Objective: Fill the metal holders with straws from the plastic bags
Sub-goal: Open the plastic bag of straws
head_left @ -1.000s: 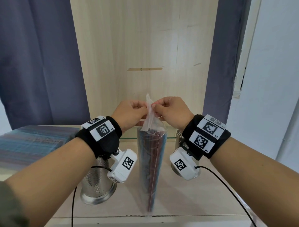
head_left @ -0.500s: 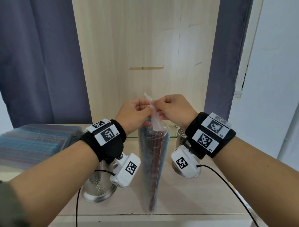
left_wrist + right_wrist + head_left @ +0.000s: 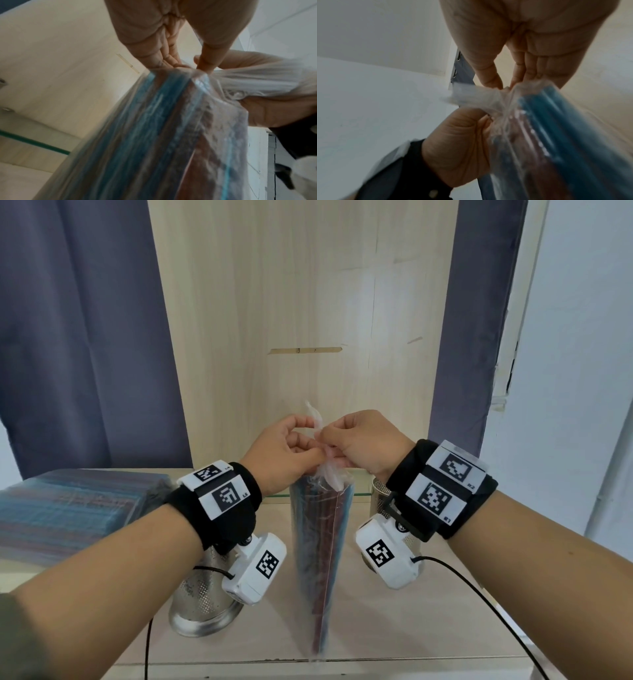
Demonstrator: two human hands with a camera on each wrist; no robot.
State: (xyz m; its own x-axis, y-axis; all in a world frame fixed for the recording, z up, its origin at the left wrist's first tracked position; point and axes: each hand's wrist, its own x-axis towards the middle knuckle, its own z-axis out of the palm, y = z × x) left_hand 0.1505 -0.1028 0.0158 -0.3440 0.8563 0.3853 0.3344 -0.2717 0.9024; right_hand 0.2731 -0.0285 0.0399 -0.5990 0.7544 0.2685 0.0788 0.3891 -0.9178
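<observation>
A clear plastic bag of blue and red straws [image 3: 320, 542] stands upright on the wooden shelf [image 3: 394, 628], its twisted top gathered above the straws. My left hand [image 3: 291, 451] and right hand [image 3: 356, 445] both pinch that twisted top [image 3: 317, 422] from either side. The left wrist view shows the bag [image 3: 154, 135] under my fingers [image 3: 164, 56]. In the right wrist view the bag [image 3: 556, 135] hangs from my fingertips [image 3: 494, 79]. One perforated metal holder [image 3: 202, 597] stands under my left wrist, another metal holder [image 3: 380, 494] behind my right wrist.
A flat stack of bagged straws [image 3: 68, 508] lies on the shelf at the left. A wooden back panel [image 3: 308, 320] rises behind, with dark curtains [image 3: 78, 337] on both sides. A glass shelf edge [image 3: 277, 496] runs behind the bag.
Both hands have stayed on the bag's twisted top, shifting slightly upward and working at it. The bag remains upright on the shelf.
</observation>
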